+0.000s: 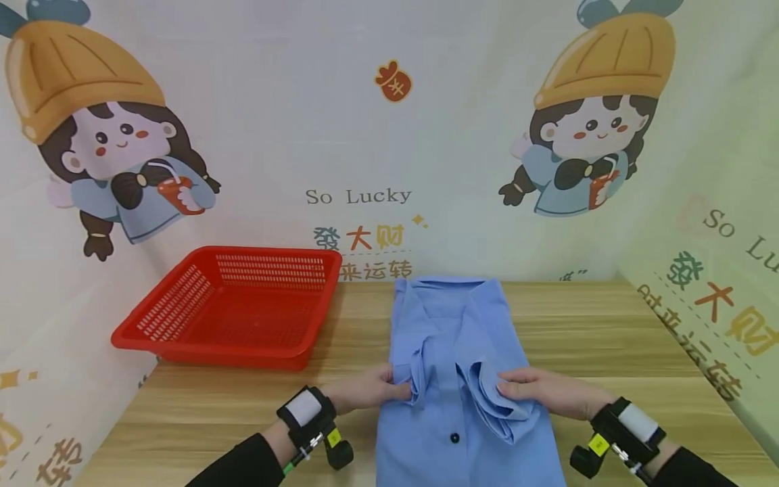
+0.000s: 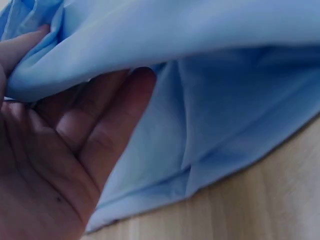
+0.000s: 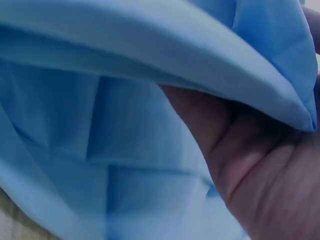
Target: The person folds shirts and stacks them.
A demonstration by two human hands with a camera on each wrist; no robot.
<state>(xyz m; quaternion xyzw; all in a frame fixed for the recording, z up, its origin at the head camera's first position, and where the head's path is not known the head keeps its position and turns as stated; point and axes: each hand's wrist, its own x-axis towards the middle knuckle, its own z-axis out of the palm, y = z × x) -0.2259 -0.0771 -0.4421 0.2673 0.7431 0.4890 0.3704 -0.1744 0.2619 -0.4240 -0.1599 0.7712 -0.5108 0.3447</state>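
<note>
A light blue button shirt (image 1: 453, 325) lies face up on the table, its collar towards the back wall and its sides folded in. My left hand (image 1: 372, 389) pinches its left edge, thumb on top and fingers under the cloth; the left wrist view shows those fingers (image 2: 117, 120) beneath a lifted layer. On the right side, my right hand (image 1: 550, 391) pinches a bunched, layered fold (image 1: 496, 406) with the thumb above. In the right wrist view the fingers go under the cloth (image 3: 150, 45), so their tips are hidden. A dark button (image 1: 454, 438) shows at the lower middle.
A red plastic basket (image 1: 298, 352) with slotted sides stands at the back left of the wooden table (image 1: 596, 331). Behind the table hangs a printed cloth (image 1: 450, 149) with cartoon figures. Both wrists carry strapped cameras.
</note>
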